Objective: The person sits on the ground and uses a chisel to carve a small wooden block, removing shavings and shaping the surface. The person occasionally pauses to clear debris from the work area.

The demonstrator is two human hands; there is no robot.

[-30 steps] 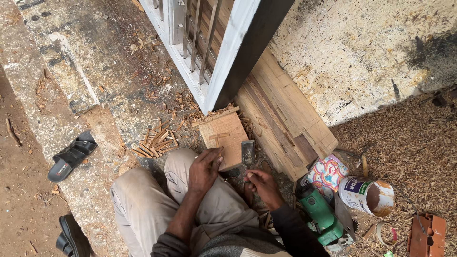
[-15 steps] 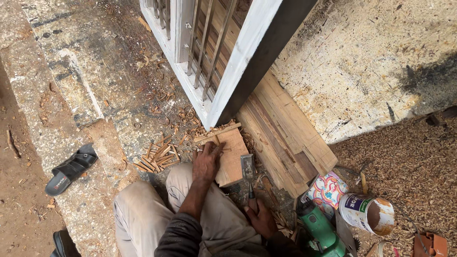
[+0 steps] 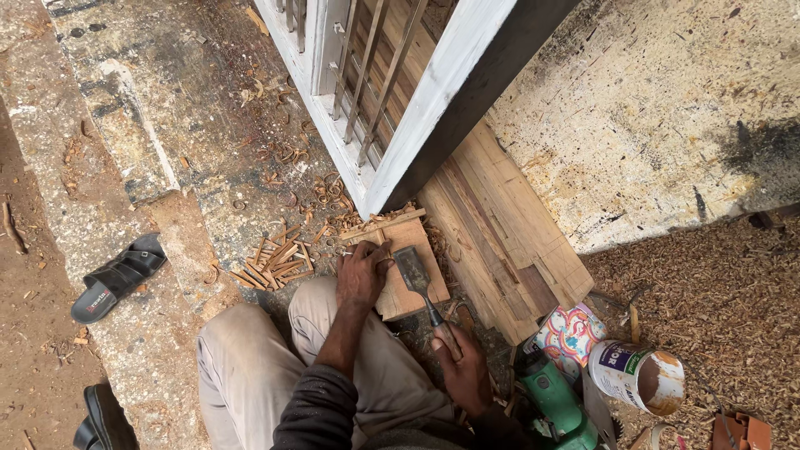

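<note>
Nearest, at 6 o'clock: bent knees in pale dusty trousers (image 3: 250,375) and dark sleeves. Right hand (image 3: 463,367) at 5 o'clock, clenched around the handle of a chisel (image 3: 419,283), blade angled up toward 11 o'clock and lying on a small wooden block (image 3: 407,271). Left hand (image 3: 362,271) just above centre, pressed flat on the left part of that block, fingers (image 3: 372,250) curled over a thin strip at its far edge; grasping nothing else. Block resting on the floor right against the foot of the white frame.

At 4 o'clock, just beside the right hand: green power tool (image 3: 554,404), patterned packet (image 3: 571,333), open white tin (image 3: 637,377) lying on its side on sawdust. At 9 o'clock: black sandal (image 3: 117,279) on the concrete step; another dark shoe (image 3: 102,421) at 7 o'clock. Left of the block, a scatter of wood splinters (image 3: 275,265) and curled shavings.

Farther, toward 12 o'clock: white window frame (image 3: 392,108) with metal bars, leaning over stacked planks (image 3: 508,237). At 2 o'clock: stained, pale wall surface (image 3: 667,108).
</note>
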